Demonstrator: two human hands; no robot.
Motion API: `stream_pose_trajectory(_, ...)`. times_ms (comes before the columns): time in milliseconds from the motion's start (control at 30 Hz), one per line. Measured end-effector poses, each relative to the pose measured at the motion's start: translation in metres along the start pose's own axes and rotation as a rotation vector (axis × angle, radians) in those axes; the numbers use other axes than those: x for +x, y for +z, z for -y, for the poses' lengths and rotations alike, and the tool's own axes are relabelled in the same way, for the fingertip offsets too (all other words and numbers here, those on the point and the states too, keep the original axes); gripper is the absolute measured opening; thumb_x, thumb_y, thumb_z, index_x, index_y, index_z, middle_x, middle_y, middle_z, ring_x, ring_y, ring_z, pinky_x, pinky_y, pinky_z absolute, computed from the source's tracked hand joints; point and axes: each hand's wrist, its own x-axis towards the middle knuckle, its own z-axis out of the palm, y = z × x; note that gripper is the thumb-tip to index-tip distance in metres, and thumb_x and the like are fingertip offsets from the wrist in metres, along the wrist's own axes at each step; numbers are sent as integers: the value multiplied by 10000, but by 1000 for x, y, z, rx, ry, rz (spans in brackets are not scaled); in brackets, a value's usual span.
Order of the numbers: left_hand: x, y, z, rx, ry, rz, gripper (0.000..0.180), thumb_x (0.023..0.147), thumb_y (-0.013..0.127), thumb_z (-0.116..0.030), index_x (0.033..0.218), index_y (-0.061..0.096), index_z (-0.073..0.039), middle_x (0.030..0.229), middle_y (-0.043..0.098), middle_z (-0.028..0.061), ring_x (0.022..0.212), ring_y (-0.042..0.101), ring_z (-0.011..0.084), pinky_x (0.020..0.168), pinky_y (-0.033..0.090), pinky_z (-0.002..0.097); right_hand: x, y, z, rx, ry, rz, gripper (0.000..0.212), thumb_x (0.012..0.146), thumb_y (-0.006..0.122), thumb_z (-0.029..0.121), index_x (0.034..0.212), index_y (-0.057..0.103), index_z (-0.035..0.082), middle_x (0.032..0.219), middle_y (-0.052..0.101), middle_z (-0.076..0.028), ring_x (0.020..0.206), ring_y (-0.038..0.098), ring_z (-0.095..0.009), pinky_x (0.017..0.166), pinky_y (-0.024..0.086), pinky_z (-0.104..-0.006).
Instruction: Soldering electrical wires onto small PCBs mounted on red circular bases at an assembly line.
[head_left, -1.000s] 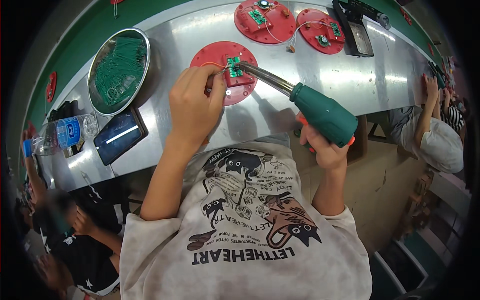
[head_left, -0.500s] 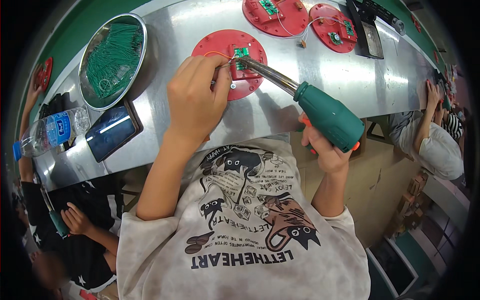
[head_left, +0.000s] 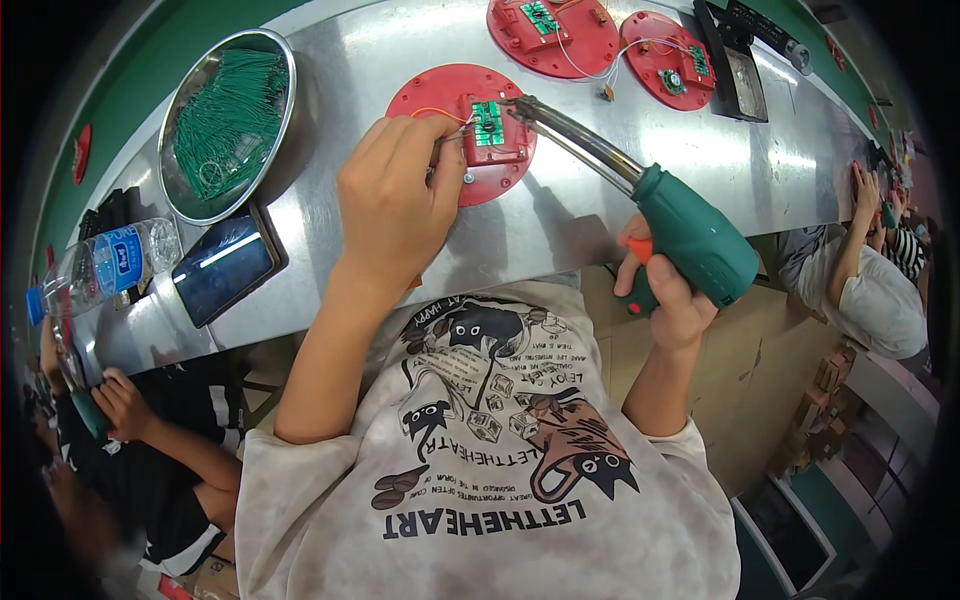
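Note:
A round red plastic base lies on the metal bench before me, with a small green circuit board set in its raised middle. My left hand is closed at the board's left edge, its fingertips pinching a thin wire. An orange wire curves over the base just beyond those fingers. In my right hand is a green soldering gun, gripped by its handle. Its metal tip hovers beside the board's upper right corner, apart from the wire.
At the left stand a metal bowl of green wires, a plastic bottle and a dark phone. Two more red bases and a black holder sit farther back. Co-workers are at both sides.
The soldering gun has moved back to the right, its tip lifting off the wire joint on the board. My left hand stays nearly still.

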Motion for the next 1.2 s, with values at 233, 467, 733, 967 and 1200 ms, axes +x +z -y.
stream_pose_trajectory(233,1,-1,-3,-17,-3,2,89,809,684,1,887,653,-31,771,633,100,673,604,276,600,483,389,0,-1,-2,21,21,-30,429,903,634,176,1225,585,-102,1033,651,-217,547,598,-204,511,482,-292)
stream_pose_trajectory(467,1,-6,-5,-34,-19,-70,155,817,678,6,971,690,-6,818,652,113,721,616,282,638,492,386,2,-4,-7,32,-2,3,375,890,651,156,1170,627,-91,1045,657,-224,550,597,-201,508,482,-292)
stream_pose_trajectory(733,0,-5,-7,-41,-5,-31,92,808,695,-1,900,701,-2,802,650,111,707,611,284,632,492,387,-2,-5,-7,-4,10,33,320,893,651,108,1149,651,-84,1038,680,-210,573,604,-180,543,486,-285)
stream_pose_trajectory(967,0,-1,-5,11,-16,-11,76,798,700,0,873,694,-11,789,644,109,702,611,285,634,496,390,0,-4,-7,-57,-27,106,297,886,638,52,1155,651,-72,1023,695,-189,582,612,-162,551,482,-277)
stream_pose_trajectory(1200,0,-1,-4,29,11,-21,78,787,702,7,862,689,-10,789,645,106,721,624,289,650,503,395,3,-3,-5,-67,12,125,289,883,639,55,1144,646,-70,996,687,-180,581,609,-164,553,483,-280)
